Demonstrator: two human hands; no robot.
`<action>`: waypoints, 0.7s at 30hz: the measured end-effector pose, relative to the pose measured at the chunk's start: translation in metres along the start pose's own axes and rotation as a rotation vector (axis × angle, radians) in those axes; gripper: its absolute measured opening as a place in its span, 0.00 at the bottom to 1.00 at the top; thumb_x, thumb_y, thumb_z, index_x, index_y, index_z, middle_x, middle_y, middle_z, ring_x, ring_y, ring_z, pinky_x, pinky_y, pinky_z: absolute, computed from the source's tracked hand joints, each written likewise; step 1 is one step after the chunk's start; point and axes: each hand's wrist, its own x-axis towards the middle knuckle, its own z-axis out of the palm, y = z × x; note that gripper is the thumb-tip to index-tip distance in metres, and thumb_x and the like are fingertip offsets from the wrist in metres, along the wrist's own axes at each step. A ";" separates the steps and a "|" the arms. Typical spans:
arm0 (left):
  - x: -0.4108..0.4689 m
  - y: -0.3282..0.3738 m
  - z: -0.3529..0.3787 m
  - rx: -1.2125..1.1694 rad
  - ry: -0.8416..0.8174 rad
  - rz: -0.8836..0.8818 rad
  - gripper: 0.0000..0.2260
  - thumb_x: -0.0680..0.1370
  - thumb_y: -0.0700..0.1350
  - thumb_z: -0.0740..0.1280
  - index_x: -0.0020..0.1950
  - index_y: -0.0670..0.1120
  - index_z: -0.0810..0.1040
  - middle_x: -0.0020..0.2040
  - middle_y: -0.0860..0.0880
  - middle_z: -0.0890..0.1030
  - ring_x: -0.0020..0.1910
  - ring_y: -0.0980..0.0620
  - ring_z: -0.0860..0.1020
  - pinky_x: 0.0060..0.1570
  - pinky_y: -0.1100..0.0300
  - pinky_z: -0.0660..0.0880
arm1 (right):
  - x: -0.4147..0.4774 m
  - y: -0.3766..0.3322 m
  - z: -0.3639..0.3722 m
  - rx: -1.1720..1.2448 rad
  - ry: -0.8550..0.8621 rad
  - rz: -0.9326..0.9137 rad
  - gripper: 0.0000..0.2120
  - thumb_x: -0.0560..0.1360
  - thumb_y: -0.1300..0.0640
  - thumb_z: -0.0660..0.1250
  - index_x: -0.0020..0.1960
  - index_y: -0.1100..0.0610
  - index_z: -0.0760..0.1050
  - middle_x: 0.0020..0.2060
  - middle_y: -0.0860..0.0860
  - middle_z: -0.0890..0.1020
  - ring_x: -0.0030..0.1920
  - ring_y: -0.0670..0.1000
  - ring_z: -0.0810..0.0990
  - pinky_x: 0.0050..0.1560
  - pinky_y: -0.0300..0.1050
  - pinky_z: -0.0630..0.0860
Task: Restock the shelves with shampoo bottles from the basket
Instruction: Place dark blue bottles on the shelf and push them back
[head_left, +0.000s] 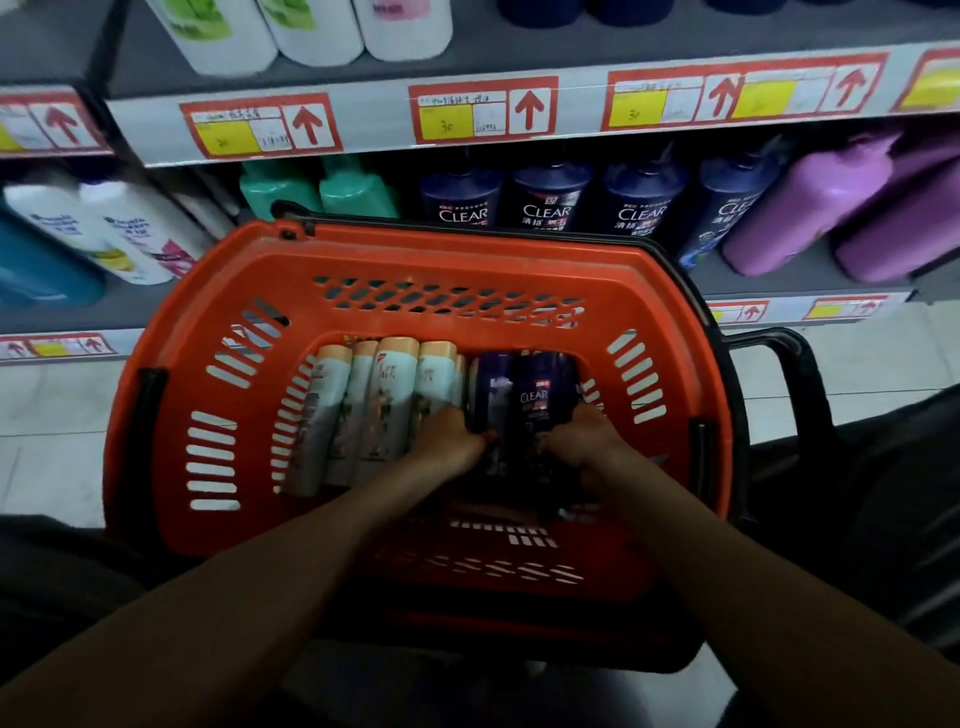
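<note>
Grey shelves (322, 67) fill the top of the frame, their front edges lined with red-bordered price labels (483, 109) bearing arrows. On the shelf at upper centre stands a row of dark blue bottles marked CLEAR (550, 200), with green bottles (317, 189) to their left, purple bottles (810, 208) at the right edge and white bottles (104, 228) at the left edge.

An orange basket (208, 312) with black handles takes up the middle of the frame, in front of the shelves. Lying side by side in its left half are pale bottles with peach caps (363, 395). In its right half lie dark shampoo bottles (535, 395), one showing a CLEAR label.

The left hand (449, 441) and the right hand (584, 439) reach into the basket at centre frame, fingers curled around the dark shampoo bottles from either side.
</note>
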 end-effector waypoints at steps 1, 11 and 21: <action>0.002 -0.001 0.001 -0.017 -0.003 0.008 0.07 0.76 0.47 0.69 0.47 0.44 0.79 0.48 0.45 0.82 0.47 0.49 0.79 0.43 0.60 0.72 | 0.001 0.002 -0.007 -0.014 0.002 -0.010 0.08 0.75 0.67 0.64 0.53 0.62 0.76 0.53 0.63 0.80 0.54 0.61 0.79 0.58 0.55 0.77; 0.006 -0.006 0.005 -0.204 -0.178 -0.080 0.18 0.70 0.46 0.75 0.57 0.43 0.79 0.49 0.48 0.83 0.46 0.52 0.80 0.42 0.60 0.76 | -0.004 0.002 -0.014 0.123 -0.116 0.022 0.15 0.75 0.71 0.61 0.61 0.65 0.73 0.51 0.62 0.80 0.49 0.57 0.79 0.51 0.50 0.78; -0.034 0.003 -0.023 -0.832 -0.393 -0.006 0.20 0.66 0.23 0.65 0.54 0.39 0.81 0.51 0.41 0.84 0.52 0.44 0.82 0.45 0.59 0.79 | -0.058 -0.017 -0.036 0.243 -0.234 -0.131 0.14 0.78 0.70 0.62 0.62 0.62 0.75 0.56 0.59 0.81 0.54 0.56 0.79 0.47 0.43 0.73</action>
